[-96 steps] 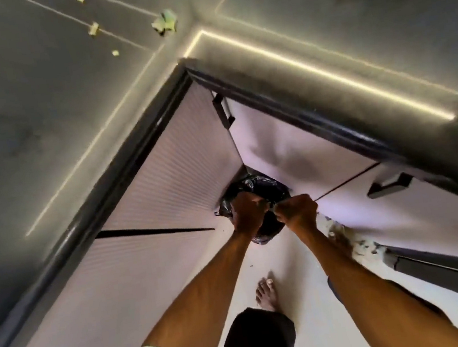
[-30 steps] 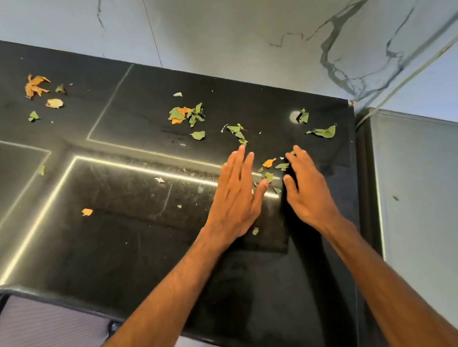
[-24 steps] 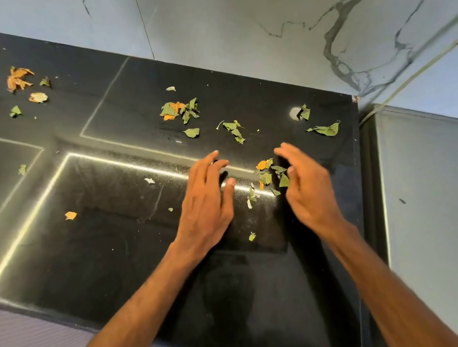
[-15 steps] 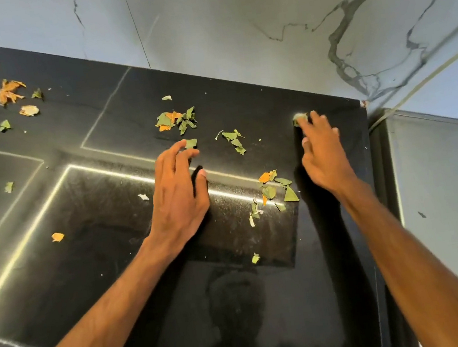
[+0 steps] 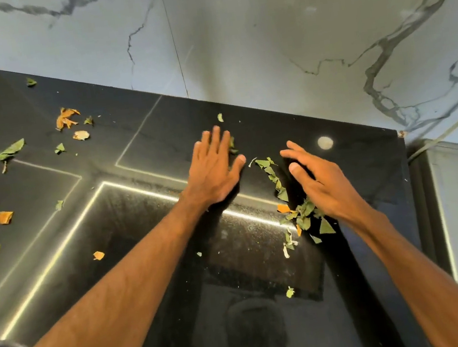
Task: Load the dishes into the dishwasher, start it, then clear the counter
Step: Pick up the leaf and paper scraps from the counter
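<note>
Glossy black counter [image 5: 249, 261] nearest. Pile of green and orange leaf scraps [image 5: 301, 216] on it, touching little-finger edge of right hand [image 5: 323, 183]; that hand on edge, fingers loosely spread, gripping nothing. Left hand [image 5: 213, 172] farther, flat on counter, fingers straight, holding nothing. Loose scraps [image 5: 9, 149] scattered far left. Veined marble wall [image 5: 261, 36] behind

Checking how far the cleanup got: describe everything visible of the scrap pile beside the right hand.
The scrap pile is a loose heap of torn green leaf bits with a few orange pieces, lying on the glossy black counter. It trails as a thin line toward the wall and thickens by the heel of the right hand, whose edge touches it.
</note>
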Tool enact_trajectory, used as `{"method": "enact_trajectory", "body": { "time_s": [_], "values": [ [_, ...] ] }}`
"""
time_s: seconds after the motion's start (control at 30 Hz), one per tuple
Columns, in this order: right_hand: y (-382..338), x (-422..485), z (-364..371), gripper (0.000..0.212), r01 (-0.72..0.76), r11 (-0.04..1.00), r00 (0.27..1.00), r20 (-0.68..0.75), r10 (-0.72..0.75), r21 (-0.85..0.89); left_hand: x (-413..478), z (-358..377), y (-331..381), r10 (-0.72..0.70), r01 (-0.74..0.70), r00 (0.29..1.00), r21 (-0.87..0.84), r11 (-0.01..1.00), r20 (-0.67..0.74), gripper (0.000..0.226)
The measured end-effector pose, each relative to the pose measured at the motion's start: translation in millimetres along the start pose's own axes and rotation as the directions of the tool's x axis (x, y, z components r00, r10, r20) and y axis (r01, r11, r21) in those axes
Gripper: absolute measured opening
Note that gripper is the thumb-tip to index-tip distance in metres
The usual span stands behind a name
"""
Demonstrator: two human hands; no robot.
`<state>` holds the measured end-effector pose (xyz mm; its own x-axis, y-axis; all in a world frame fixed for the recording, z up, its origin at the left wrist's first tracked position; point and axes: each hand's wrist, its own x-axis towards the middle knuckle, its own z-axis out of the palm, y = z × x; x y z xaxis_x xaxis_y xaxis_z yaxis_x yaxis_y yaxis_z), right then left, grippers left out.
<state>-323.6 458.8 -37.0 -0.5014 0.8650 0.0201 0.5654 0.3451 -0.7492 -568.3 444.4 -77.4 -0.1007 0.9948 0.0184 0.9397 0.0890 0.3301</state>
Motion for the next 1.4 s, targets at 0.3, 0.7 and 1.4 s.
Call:
{"method": "enact_trajectory", "body": {
  "time_s": [0.3, 0.7, 1.4],
  "values": [
    [-5.8, 47.9, 26.5, 0.053, 0.054, 0.988, 0.956, 0.293, -0.009, -0.145, -102.6, -21.3, 20.2, 0.319, -0.289, 0.948, -0.434, 0.853, -0.003, 0.048],
    [-9.4, 95.7, 18.5, 0.055, 0.148, 0.977, 0.966, 0.234, -0.110, -0.151, -152.7, -15.9, -46.1, -0.050, 0.052, 0.998, 0.112, 0.992, -0.023, 0.077],
    [-24.5, -47.6, -7.2, 0.034, 0.191, 0.981, 0.961, 0.209, -0.181, -0.029, -144.5, 6.6, 27.3, 0.117, -0.127, 0.989, -0.111, 0.986, -0.096, 0.061]
  ]
}}
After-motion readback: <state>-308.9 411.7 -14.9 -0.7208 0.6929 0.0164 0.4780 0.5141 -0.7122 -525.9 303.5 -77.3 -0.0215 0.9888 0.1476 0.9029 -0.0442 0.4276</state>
